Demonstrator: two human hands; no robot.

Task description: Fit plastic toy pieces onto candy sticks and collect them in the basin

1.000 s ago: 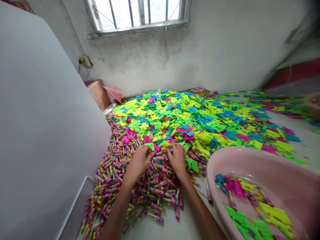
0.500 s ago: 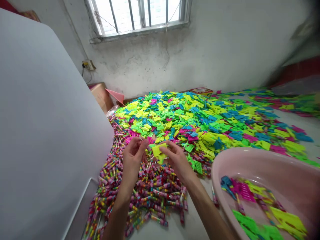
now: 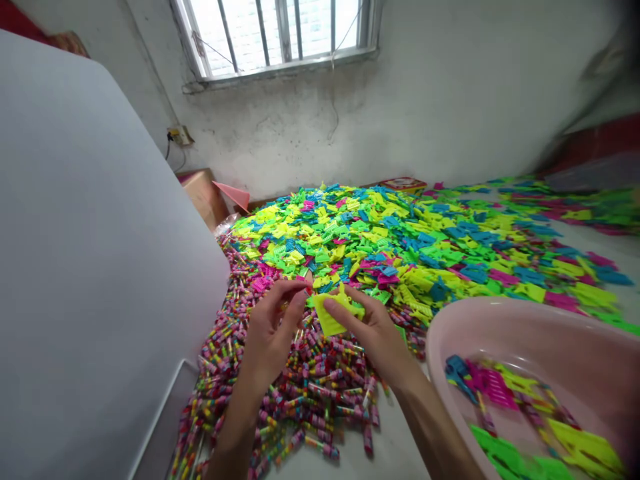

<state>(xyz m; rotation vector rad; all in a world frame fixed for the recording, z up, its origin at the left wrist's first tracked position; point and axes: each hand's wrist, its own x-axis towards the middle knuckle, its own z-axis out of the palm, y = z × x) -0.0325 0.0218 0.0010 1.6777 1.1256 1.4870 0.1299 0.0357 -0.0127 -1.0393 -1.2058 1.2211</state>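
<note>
My right hand [image 3: 373, 327] pinches a flat yellow plastic piece [image 3: 330, 319] between thumb and fingers, above the front of the heap. Close to its left edge, my left hand [image 3: 275, 320] has thumb and forefinger brought together. A small red bit shows at those fingertips; what it belongs to is hidden. Below both hands lies a pile of slim candy-filled tubes [image 3: 320, 387] with pink and red ends. Beyond them spreads a large heap of plastic pieces [image 3: 350, 233] in yellow, green, blue and magenta.
A pink basin [image 3: 445, 347] stands at the right, with several plastic pieces and tubes inside. To the left rises a large white panel [image 3: 110, 233]. A cardboard box [image 3: 206, 197] and a barred window [image 3: 280, 40] are at the back wall.
The yellow piece has turned in my right hand, its flat plate now pointing down and left. My left hand stays beside it, and a red bit now shows at its fingertips.
</note>
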